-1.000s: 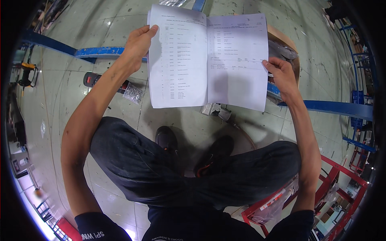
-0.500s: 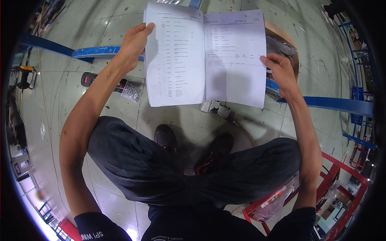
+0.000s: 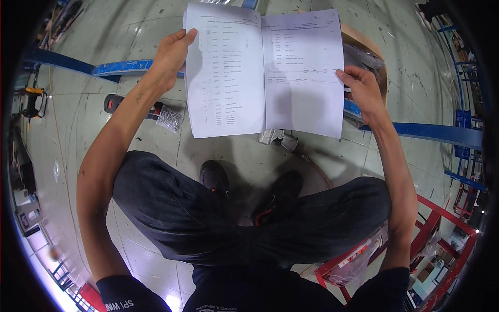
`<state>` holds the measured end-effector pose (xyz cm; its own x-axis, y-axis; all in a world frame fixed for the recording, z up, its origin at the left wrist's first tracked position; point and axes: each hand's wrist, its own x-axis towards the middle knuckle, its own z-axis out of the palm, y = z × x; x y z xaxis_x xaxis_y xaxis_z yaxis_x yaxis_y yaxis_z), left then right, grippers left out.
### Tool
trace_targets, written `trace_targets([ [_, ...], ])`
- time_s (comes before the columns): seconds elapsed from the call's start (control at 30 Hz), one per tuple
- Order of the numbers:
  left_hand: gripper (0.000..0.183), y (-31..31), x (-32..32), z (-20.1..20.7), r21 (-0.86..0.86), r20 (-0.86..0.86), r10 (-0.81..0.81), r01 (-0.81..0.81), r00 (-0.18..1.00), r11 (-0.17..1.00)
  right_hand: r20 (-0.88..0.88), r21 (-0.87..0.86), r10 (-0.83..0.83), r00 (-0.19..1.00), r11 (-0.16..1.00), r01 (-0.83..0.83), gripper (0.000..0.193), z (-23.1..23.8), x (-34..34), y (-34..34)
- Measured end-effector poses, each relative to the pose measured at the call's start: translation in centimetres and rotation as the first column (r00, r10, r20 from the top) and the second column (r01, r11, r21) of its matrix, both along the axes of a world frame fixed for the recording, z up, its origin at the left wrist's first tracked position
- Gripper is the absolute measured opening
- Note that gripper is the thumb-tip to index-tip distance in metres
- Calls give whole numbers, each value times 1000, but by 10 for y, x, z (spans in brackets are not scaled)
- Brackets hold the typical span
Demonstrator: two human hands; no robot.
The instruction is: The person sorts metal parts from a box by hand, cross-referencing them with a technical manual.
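A stack of printed sheets [image 3: 304,106], spread like an open booklet, is held up in front of me above my knees. My left hand [image 3: 174,54] pinches its left edge near the top, thumb on the front. On the opposite side my right hand [image 3: 363,91] grips the right edge at mid-height between thumb and fingers. Rows of print with small pictures cover the left page; the right page has print on its upper half. The fingers behind the paper are hidden.
Blue metal bars [image 3: 431,134] cross the floor on both sides. A cordless power tool [image 3: 115,104] lies left beside a clear bag of small parts [image 3: 169,118]. An air tool [image 3: 280,139] with a hose sits below the sheets. A cardboard box [image 3: 381,54] and red frame [image 3: 434,216] stand right.
Both hands keep their hold on the sheets. The pages have shifted only very slightly; nothing was taken up or let go.
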<state>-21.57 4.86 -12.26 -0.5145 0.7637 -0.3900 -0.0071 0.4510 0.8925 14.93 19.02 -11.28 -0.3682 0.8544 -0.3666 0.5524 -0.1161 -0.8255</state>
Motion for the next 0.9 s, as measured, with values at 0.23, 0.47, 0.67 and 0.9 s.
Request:
trace_targets([
  [0.23, 41, 1, 5, 5, 19, -6, 15, -15, 1000, 1000, -1, -1, 7, 1000, 1000, -7, 23, -2, 2, 1],
  [0.47, 40, 5, 13, 17, 27, 100, 14, -17, 995, 999, 36, 16, -4, 999, 1000, 3, 24, -1, 1, 1],
  [0.67, 45, 18, 55, 18, 254, 176, -441, 392, 880, 884, 61, -6, 54, 997, 999, -54, 24, -8, -8, 0],
  [0.9, 51, 10, 8, -31, 83, -376, -267, 319, 887, 944, -53, -81, -49, 997, 996, 44, 20, -23, -4, -5],
])
